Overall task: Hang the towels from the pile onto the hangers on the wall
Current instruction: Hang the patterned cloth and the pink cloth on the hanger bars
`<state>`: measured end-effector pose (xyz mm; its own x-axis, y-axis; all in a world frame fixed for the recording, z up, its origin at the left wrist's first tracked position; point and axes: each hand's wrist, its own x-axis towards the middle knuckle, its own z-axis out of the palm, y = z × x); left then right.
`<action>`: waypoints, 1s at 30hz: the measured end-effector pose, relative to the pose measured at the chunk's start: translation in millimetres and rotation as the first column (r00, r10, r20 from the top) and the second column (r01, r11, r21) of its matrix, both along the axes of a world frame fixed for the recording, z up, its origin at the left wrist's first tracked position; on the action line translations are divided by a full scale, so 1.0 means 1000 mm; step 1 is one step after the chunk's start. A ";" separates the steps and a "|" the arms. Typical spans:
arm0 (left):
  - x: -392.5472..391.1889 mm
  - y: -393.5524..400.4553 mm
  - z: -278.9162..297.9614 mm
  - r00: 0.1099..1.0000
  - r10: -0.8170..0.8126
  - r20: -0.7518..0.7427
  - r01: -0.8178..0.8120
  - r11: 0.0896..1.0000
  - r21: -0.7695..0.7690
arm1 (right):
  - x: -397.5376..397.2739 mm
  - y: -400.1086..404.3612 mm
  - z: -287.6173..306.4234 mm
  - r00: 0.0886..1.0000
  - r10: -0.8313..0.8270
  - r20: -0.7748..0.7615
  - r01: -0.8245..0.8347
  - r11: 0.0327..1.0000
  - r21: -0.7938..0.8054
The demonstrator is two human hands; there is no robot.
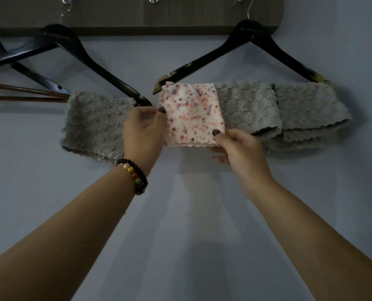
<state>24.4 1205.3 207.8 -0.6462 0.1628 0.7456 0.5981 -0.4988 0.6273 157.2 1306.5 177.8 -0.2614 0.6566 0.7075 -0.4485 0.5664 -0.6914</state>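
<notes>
Left hand [142,129] pinching speckled pink towel [193,115] at its left edge, right hand [239,148] gripping its lower right corner, black hanger [249,53] just above both grips, grey towels [278,111] beside them

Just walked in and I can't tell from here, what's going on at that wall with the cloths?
A person is hanging small towels on black hangers. Both hands are on a pink speckled towel draped over the right hanger: the left hand pinches its left edge, the right hand its lower right corner. Two grey towels already hang beside it on that hanger, and another grey towel hangs on the left hanger.
</notes>
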 end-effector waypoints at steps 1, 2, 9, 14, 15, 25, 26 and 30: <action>-0.002 -0.006 -0.007 1.000 -0.022 0.003 0.022 0.999 -0.045 | 0.001 0.000 -0.008 1.000 -0.017 0.014 0.017 1.000 -0.003; -0.004 -0.012 -0.014 0.999 -0.051 0.007 0.052 0.993 -0.102 | 0.002 -0.001 -0.017 0.998 -0.042 0.047 0.042 0.999 0.001; -0.013 -0.074 -0.080 0.932 0.045 -0.359 -0.234 0.834 -0.500 | 0.013 -0.025 -0.076 0.869 -0.249 0.427 0.126 0.947 0.296; -0.017 -0.121 -0.114 0.882 -0.024 -0.471 -0.331 0.681 -0.653 | 0.020 -0.058 -0.102 0.643 -0.401 0.652 -0.041 0.832 0.553; -0.019 -0.131 -0.121 0.873 -0.050 -0.486 -0.343 0.645 -0.683 | 0.021 -0.065 -0.106 0.601 -0.431 0.673 -0.066 0.812 0.579; -0.011 -0.243 -0.197 0.881 -0.259 -0.395 -0.303 0.332 -0.893 | 0.046 -0.167 -0.168 0.340 -0.534 0.774 -0.149 0.782 0.606; -0.009 -0.256 -0.205 0.882 -0.269 -0.387 -0.298 0.317 -0.900 | 0.049 -0.178 -0.174 0.319 -0.536 0.782 -0.158 0.783 0.601; 0.000 -0.305 -0.232 0.887 -0.284 -0.364 -0.296 0.256 -0.920 | 0.062 -0.219 -0.198 0.207 -0.495 0.844 -0.189 0.826 0.530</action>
<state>24.0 900.6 -24.4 -0.3575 0.9140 0.1920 0.9002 0.2826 0.3312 219.4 1087.5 -20.0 -0.8573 0.4815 0.1823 0.4640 0.8760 -0.1316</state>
